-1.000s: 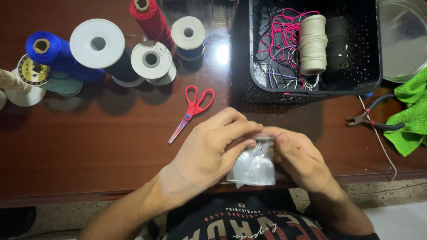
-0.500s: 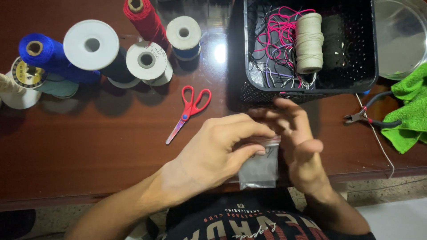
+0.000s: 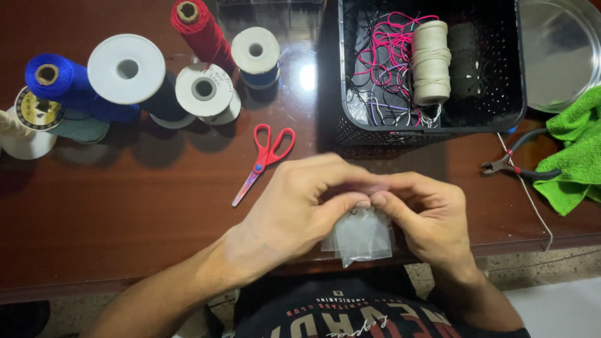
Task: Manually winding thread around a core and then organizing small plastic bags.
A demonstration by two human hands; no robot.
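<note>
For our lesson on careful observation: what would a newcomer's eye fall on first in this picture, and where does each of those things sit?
First, at bottom centre, the left hand and right hand pinch the top of a small clear plastic bag between them. Behind them lie red-handled scissors on the dark wooden table, with bright thread spools clustered at top left. At top right, a black basket holds pink cord and a cream twine spool.

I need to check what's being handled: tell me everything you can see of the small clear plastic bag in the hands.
The small clear plastic bag looks like thin, glossy, see-through film, roughly rectangular and slightly crumpled. It hangs near the table's front edge, above the dark shirt. The left hand and right hand pinch its top edge between fingertips, hiding the opening. What it holds cannot be made out.
</note>
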